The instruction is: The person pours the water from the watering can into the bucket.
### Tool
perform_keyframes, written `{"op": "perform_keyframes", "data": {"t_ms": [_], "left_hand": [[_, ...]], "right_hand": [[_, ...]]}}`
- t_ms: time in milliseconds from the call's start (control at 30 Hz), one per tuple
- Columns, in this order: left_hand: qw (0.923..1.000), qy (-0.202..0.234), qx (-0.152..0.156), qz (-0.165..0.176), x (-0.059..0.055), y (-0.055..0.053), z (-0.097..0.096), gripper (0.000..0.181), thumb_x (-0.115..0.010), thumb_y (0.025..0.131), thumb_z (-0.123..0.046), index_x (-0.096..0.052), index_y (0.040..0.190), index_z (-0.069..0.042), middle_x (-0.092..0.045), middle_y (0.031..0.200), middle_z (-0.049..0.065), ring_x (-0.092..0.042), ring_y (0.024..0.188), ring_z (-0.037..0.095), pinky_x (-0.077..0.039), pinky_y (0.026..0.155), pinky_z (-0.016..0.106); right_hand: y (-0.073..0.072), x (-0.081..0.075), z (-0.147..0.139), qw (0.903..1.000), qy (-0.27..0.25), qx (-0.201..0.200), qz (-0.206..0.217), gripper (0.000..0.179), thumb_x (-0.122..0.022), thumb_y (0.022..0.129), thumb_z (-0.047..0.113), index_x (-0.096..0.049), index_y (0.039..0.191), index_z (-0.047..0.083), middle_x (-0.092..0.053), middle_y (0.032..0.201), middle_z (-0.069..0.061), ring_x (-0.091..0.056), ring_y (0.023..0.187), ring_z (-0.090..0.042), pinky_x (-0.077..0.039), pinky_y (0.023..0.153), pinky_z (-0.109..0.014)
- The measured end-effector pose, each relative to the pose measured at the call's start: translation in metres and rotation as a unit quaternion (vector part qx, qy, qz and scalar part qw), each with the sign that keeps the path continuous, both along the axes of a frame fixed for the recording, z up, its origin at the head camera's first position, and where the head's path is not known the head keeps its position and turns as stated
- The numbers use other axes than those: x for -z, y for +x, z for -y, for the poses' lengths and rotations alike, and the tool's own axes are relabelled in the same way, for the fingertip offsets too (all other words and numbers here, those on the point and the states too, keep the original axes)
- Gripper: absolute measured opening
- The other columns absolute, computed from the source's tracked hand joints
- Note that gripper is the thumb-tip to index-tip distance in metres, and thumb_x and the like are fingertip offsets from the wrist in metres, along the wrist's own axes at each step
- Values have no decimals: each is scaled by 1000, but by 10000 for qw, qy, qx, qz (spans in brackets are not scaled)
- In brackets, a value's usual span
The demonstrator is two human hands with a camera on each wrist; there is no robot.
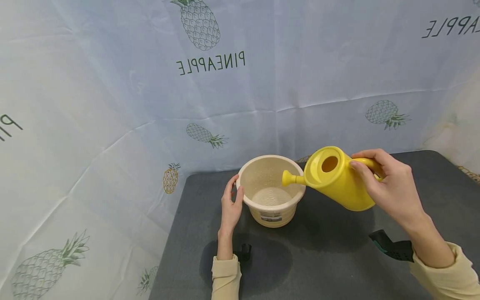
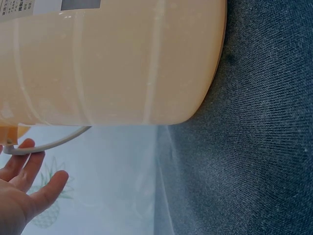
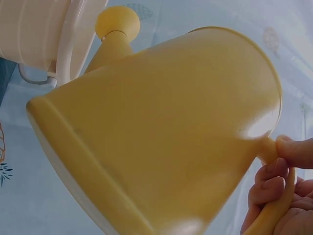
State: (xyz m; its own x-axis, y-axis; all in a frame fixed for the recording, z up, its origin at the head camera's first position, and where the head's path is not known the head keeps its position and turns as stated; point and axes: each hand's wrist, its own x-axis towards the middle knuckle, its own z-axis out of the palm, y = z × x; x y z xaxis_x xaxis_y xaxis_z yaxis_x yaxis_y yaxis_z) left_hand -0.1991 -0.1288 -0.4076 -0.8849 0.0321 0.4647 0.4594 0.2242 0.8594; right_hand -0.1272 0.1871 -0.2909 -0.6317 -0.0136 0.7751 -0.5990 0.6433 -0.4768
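Note:
A cream plastic bucket (image 1: 272,211) stands upright on the dark table, its printed label facing me. My left hand (image 1: 231,208) rests against the left of its rim, thumb toward me and fingers farther back. In the left wrist view, that hand's fingers (image 2: 32,166) are spread, some touching the grey bail handle (image 2: 58,143). My right hand (image 1: 390,183) grips the handle of a yellow watering can (image 1: 346,191). The can is held up, tilted left, with its spout head (image 1: 288,178) over the bucket's right rim. Small specks, like droplets, dot the bucket's inner wall.
The dark table (image 1: 326,271) has rounded back corners. A pale curtain (image 1: 318,75) with pineapple prints hangs behind it and along the left side. Black straps (image 1: 393,248) sit on both wrists, below cream sleeves (image 1: 446,271).

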Motion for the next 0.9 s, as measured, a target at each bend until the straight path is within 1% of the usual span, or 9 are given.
{"op": "perform_keyframes", "data": {"t_ms": [233,467,567,900], "left_hand": [[10000,-3,-1,41,0,0,0,42,-48,97,-10,-41,136,5,-43,135,22,-38,124,35,-28,96,60],[9999,-41,-35,99,1,0,0,42,-48,97,-11,-42,136,3,-44,134,20,-41,119,32,-31,97,54],[9999,-52,-51,78,1,0,0,41,-48,97,-11,-42,136,3,-45,134,20,-41,118,32,-31,97,53],[10000,-53,-42,65,1,0,0,42,-48,97,-10,-41,136,4,-43,136,20,-39,123,33,-30,99,55]], "right_hand": [[0,0,-1,10000,-4,14,-18,22,-67,75,-16,-61,95,-10,-53,94,26,-53,82,11,-40,75,-4],[0,1,-1,9999,-60,-52,-75,23,-67,74,-17,-62,95,-10,-54,94,25,-54,82,11,-41,75,-4],[0,1,-1,9999,-54,-54,-65,23,-67,74,-17,-61,95,-10,-54,94,25,-54,82,11,-41,75,-4],[1,0,-2,10000,-44,-51,-60,21,-67,76,-15,-62,95,-9,-55,94,25,-54,82,10,-41,74,-4]]}}
